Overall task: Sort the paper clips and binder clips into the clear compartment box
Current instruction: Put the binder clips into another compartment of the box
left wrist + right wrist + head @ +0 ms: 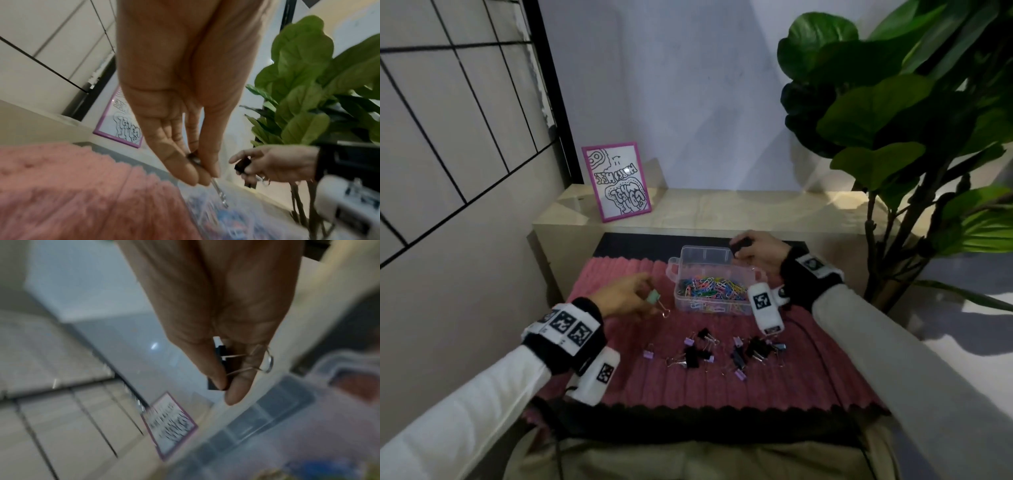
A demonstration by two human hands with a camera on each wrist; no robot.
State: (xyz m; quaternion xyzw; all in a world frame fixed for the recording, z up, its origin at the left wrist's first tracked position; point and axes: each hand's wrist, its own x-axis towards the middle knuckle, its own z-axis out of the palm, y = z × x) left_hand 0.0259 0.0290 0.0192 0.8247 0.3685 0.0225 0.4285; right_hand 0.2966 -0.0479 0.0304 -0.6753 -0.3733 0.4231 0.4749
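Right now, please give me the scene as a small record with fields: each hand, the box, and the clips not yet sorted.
left hand: pinches a mint green binder clip above the pink mat, left of the box
right hand: pinches a black binder clip over the far right corner of the box
clear compartment box: open, coloured paper clips in the near part
unsorted: purple and black binder clips on the mat

Compartment box on the mat, paper clips inside, binder clips before it, frame behind-left.
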